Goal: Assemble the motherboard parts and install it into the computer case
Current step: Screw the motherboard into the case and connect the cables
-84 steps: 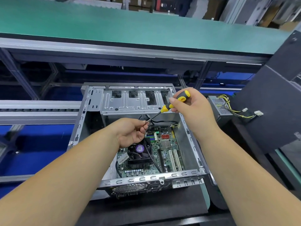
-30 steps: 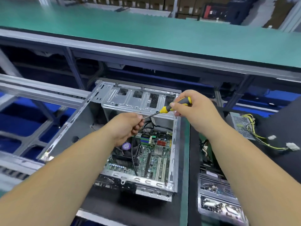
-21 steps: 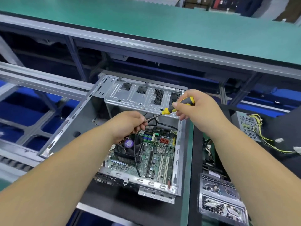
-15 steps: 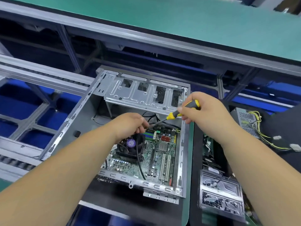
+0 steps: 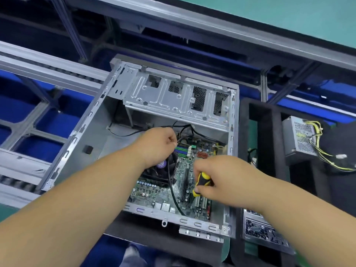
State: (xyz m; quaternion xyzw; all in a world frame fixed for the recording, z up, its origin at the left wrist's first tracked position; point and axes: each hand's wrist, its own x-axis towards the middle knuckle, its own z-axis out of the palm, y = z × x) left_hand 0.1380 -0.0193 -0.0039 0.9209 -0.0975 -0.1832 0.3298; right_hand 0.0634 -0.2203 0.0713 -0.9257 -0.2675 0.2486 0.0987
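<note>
While the open computer case [image 5: 92,120] lies on its side on the bench with the motherboard [image 5: 185,182] seated on its floor, both hands work inside it; the right hand [image 5: 221,178] is wrapped round the yellow-and-black screwdriver [image 5: 201,182] handle above the board's slots; the left hand [image 5: 157,145] is curled over the CPU fan [image 5: 159,170], though whether it grasps anything cannot be told; a black cable [image 5: 171,189] trails across the board; a power supply [image 5: 300,137] with yellow wires sits well apart to the right.
</note>
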